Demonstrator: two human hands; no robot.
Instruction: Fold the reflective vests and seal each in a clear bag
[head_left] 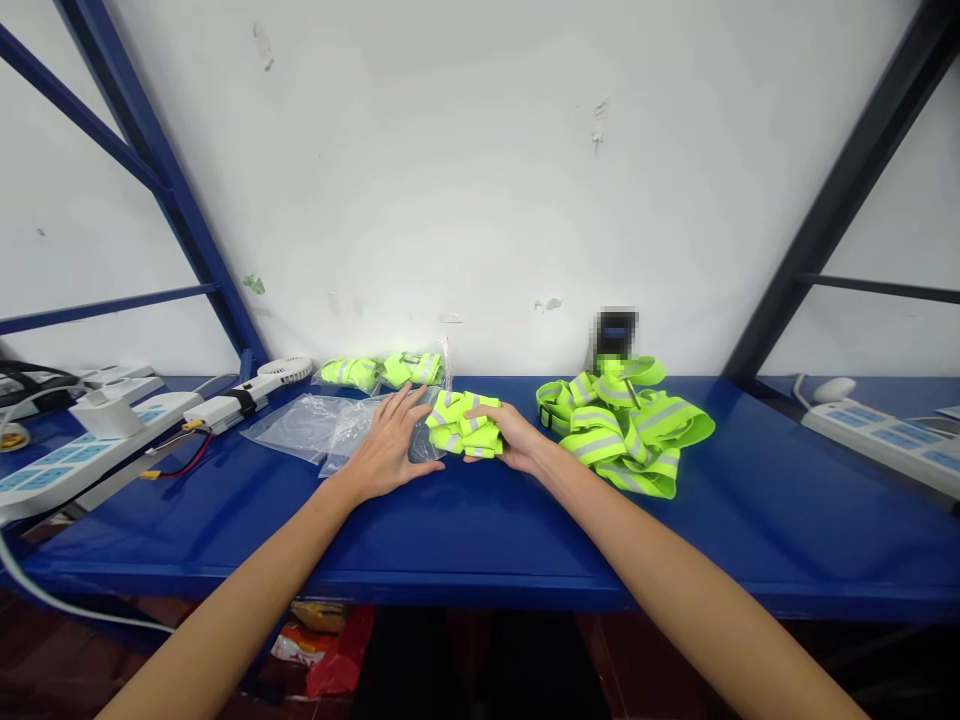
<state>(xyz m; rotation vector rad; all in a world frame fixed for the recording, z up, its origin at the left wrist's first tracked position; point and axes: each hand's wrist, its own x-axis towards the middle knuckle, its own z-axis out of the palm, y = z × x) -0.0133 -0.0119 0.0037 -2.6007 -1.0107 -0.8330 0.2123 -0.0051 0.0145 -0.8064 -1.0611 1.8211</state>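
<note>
My right hand (514, 437) grips a folded bundle of neon-yellow reflective strap (461, 423) with silver stripes, thumb on top. Just left of it, my left hand (394, 440) rests with fingers spread over clear plastic bags (300, 425) lying flat on the blue table (480, 530). Behind the left hand, two similar folded bundles (382, 370) sit in clear bags near the wall. To the right of my right hand lies a loose heap of the same reflective strap (626, 430), with a black buckle at its left side.
A blurred dark object (615, 335) leans at the wall behind the heap. On the left are a power strip (97, 450), a white battery pack with wires (236, 400) and a small fan (285, 370). Another power strip (889, 440) is at the right. Frame posts rise at both sides.
</note>
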